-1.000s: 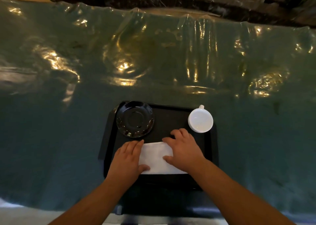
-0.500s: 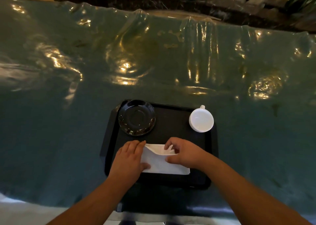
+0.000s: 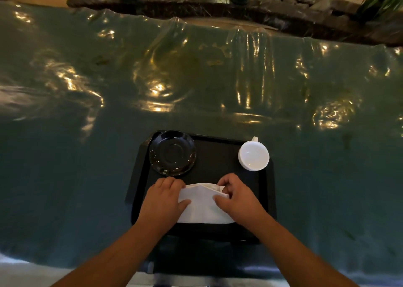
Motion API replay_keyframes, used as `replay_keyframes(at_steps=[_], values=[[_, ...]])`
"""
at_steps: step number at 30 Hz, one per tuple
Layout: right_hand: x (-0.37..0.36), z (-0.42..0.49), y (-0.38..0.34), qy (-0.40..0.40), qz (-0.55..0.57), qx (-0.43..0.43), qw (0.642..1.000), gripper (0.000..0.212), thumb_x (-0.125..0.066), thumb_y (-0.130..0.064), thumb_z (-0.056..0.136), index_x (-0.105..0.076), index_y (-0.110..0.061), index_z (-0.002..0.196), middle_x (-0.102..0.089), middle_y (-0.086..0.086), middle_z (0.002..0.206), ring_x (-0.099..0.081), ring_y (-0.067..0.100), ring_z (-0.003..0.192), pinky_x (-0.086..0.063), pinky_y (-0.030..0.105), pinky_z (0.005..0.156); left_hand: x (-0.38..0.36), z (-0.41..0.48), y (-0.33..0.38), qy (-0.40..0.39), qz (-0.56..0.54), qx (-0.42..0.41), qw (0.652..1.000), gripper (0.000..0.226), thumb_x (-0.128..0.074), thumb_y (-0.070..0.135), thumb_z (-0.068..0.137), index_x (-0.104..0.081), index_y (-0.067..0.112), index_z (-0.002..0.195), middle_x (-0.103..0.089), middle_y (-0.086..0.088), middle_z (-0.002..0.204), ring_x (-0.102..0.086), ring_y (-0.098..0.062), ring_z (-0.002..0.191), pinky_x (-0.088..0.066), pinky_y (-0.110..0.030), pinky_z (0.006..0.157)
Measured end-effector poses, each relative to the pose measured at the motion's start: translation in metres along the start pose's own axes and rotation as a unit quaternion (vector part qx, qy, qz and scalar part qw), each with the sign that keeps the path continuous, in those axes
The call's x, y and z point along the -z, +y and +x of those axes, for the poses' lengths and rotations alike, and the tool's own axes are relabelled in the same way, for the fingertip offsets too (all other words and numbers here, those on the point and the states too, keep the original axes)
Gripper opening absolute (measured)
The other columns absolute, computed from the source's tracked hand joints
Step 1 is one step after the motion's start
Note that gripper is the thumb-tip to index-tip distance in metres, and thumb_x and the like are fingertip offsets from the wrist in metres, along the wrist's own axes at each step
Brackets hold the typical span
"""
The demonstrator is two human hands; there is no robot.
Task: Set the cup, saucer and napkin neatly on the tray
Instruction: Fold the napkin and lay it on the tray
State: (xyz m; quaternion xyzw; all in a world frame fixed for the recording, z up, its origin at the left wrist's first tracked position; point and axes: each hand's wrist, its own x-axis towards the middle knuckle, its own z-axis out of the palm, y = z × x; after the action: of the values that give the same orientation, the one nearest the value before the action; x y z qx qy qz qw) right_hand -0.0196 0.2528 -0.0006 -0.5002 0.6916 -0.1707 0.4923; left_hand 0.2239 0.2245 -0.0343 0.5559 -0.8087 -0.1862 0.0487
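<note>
**Napkin getting folded on the tray**

Head cam: my black rectangular plastic tray (image 3: 139, 173) holds a glossy black round saucer (image 3: 172, 153) at its far left and a white ceramic cup (image 3: 253, 155) at its far right, well apart. The white cloth napkin (image 3: 201, 206) lies along the near edge. My left hand (image 3: 162, 201) presses it flat, fingers loose; my right hand (image 3: 238, 199) pinches its lifted far corner. Underneath is a teal tablecloth under wrinkly clear plastic (image 3: 196, 79).
</note>
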Motion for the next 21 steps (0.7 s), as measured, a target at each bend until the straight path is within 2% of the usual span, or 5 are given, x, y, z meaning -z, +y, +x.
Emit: replay_keyframes(at_steps=[6, 12, 14, 17, 21], values=[[-0.005, -0.018, -0.003, -0.013, -0.028, 0.078, 0.996, 0.049, -0.076, -0.031, 0.086, -0.049, -0.047, 0.124, -0.062, -0.009, 0.083, -0.063, 0.012, 0.079, -0.054, 0.026, 0.07, 0.001, 0.0, 0.0, -0.021, -0.003, 0.015, 1.0, 0.049, -0.076, 0.046, 0.083, -0.061, 0.024, 0.124, -0.062, 0.0, 0.119, -0.055, -0.021, 0.11, -0.051, -0.039, 0.092], [-0.009, -0.013, 0.015, 0.179, -0.28, 0.195, 0.923, 0.057, -0.077, -0.018, 0.081, -0.058, -0.014, 0.135, -0.061, 0.007, 0.126, -0.056, 0.027, 0.116, -0.048, 0.043, 0.104, -0.003, -0.004, -0.003, -0.008, 0.011, -0.037, 0.999, 0.052, -0.077, 0.04, 0.083, -0.061, 0.02, 0.128, -0.058, -0.005, 0.133, -0.055, -0.027, 0.12, -0.05, -0.047, 0.1], [-0.015, -0.009, 0.022, 0.145, -0.319, 0.223, 0.91, 0.061, -0.074, -0.023, 0.085, -0.055, -0.013, 0.142, -0.057, 0.012, 0.141, -0.051, 0.031, 0.131, -0.043, 0.05, 0.112, -0.008, -0.006, -0.004, -0.014, 0.014, -0.055, 0.998, 0.054, -0.075, 0.042, 0.085, -0.059, 0.021, 0.132, -0.055, -0.006, 0.143, -0.054, -0.028, 0.128, -0.048, -0.048, 0.106], [-0.028, -0.002, 0.036, 0.036, -0.393, 0.21, 0.894, 0.066, -0.051, -0.039, 0.101, -0.029, -0.019, 0.16, -0.03, 0.012, 0.166, -0.024, 0.032, 0.153, -0.011, 0.045, 0.125, -0.018, -0.007, -0.006, -0.063, 0.032, -0.074, 0.995, 0.06, -0.066, 0.048, 0.091, -0.051, 0.023, 0.144, -0.043, -0.005, 0.157, -0.041, -0.026, 0.142, -0.032, -0.048, 0.118], [-0.032, 0.005, 0.055, -0.052, -0.446, 0.158, 0.879, 0.066, -0.021, -0.05, 0.106, -0.003, -0.025, 0.164, 0.007, 0.005, 0.172, 0.008, 0.027, 0.157, 0.013, 0.044, 0.122, -0.027, -0.008, -0.012, -0.086, 0.057, -0.078, 0.992, 0.06, -0.06, 0.047, 0.095, -0.047, 0.023, 0.149, -0.039, -0.005, 0.16, -0.034, -0.026, 0.147, -0.022, -0.046, 0.119]])
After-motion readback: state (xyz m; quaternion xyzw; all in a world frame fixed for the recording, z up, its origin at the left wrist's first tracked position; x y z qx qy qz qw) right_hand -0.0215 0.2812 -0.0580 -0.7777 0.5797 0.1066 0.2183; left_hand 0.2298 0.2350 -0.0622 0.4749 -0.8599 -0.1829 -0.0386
